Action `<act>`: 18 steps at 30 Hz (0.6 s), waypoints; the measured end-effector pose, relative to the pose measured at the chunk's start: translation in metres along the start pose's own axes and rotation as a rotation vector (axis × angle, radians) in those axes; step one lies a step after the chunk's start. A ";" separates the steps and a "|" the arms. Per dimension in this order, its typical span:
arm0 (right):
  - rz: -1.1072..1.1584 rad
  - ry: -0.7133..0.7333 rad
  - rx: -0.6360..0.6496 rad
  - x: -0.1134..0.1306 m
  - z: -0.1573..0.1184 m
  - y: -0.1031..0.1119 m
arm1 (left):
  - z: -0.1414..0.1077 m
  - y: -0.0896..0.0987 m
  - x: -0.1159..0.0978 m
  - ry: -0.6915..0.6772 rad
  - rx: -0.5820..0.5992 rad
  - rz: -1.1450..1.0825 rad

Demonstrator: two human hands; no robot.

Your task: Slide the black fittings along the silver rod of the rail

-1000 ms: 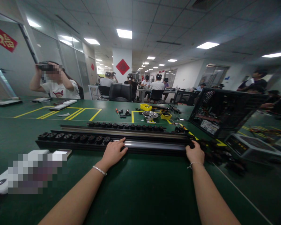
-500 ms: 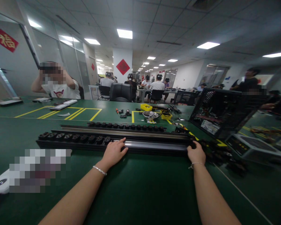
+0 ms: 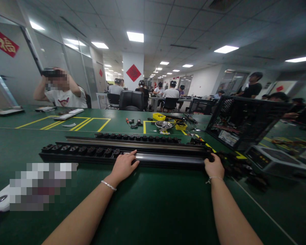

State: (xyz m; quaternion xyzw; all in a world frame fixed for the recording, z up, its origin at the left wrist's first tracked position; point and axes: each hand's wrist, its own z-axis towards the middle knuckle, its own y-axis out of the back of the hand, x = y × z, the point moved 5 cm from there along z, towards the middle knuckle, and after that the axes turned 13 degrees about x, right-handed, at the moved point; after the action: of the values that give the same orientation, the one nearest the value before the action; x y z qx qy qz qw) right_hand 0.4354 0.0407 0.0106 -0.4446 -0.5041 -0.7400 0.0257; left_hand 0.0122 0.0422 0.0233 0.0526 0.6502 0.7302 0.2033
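Black socket strip point(image 3: 165, 159), one: centre of frame, lying on green table point(image 3: 155, 211). Left hand point(image 3: 123, 166): fingers spread, resting on strip. Right hand point(image 3: 214, 167): thumb and forefinger bent at strip's right end; grip cannot be told. Red diamond sign point(image 3: 6, 44), upper left: reads 福. Second red sign point(image 3: 133, 72), upper centre: illegible.

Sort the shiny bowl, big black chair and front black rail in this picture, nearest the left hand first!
1. Front black rail: touched by the left hand.
2. Shiny bowl: ahead, to the right.
3. Big black chair: ahead, beyond the table.
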 end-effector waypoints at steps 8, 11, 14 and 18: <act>0.008 -0.032 0.002 -0.002 0.000 0.001 | 0.000 0.001 0.000 -0.003 -0.003 0.001; 0.004 -0.025 -0.012 -0.002 0.000 0.001 | -0.001 0.001 -0.001 -0.002 0.000 0.003; 0.010 -0.011 -0.043 -0.003 0.001 0.002 | 0.000 0.001 -0.001 0.008 0.007 -0.006; 0.021 -0.014 -0.051 -0.005 0.002 0.002 | 0.000 0.001 0.000 0.009 0.005 -0.007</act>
State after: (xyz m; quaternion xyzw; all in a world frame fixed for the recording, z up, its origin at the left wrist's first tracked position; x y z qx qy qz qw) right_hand 0.4410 0.0395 0.0088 -0.4556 -0.4805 -0.7492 0.0184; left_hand 0.0122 0.0420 0.0242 0.0476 0.6529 0.7282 0.2030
